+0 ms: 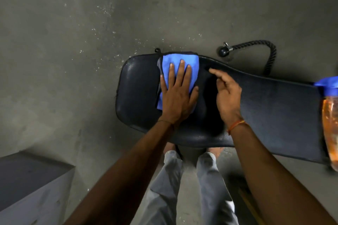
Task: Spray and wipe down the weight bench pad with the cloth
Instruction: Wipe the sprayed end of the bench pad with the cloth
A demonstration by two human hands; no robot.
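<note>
Grey concrete floor (73,42) surrounds the bench pad (274,100), where our left hand (178,95) presses flat the cloth (193,62), likely soft and limp, best driven by palm, our right hand (226,95) relaxed, empty.

My left hand (178,95) lies flat on the cloth (167,60), on the left part of the pad (274,106); my right hand (226,95) is just right of it. The bottle (331,124) lies at the pad's right end; a rope (256,44) lies behind the pad.

Bench pad (274,107) bare from right hand (227,97) to spray bottle (331,133), which blocks the pad's right end. Cloth (166,61) under left hand (178,97) covers pad toward its left end.
</note>
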